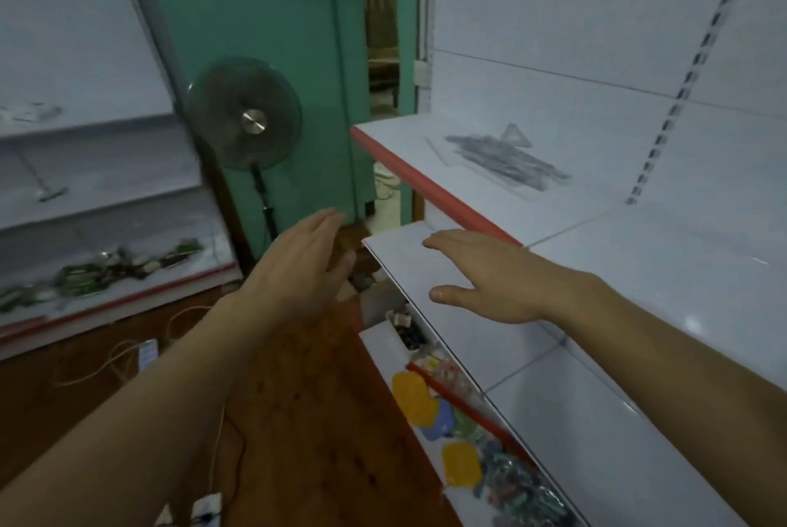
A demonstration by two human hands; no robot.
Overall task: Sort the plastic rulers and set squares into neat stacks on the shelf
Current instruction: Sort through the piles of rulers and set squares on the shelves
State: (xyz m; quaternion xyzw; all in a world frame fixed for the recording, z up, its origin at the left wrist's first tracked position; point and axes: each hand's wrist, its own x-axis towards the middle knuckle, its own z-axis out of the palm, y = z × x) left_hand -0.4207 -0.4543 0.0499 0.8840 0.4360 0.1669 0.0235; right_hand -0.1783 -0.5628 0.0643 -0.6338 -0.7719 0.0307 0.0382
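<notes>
A loose pile of clear plastic rulers (509,162) lies on the upper white shelf (409,134) with the red front edge, at the far right. A small clear set square (516,136) rests at the pile's back. My right hand (481,275) hovers flat, fingers apart, over the lower white shelf (639,420), short of the rulers and holding nothing. Over the wooden floor to its left is my left hand (304,266), open and holding nothing. The frame is blurred.
A standing fan (247,117) is by the green wall ahead. Another shelf unit (106,288) on the left carries green packets. Below the right shelves lie colourful packaged items (460,433). Cables run over the wooden floor (298,420).
</notes>
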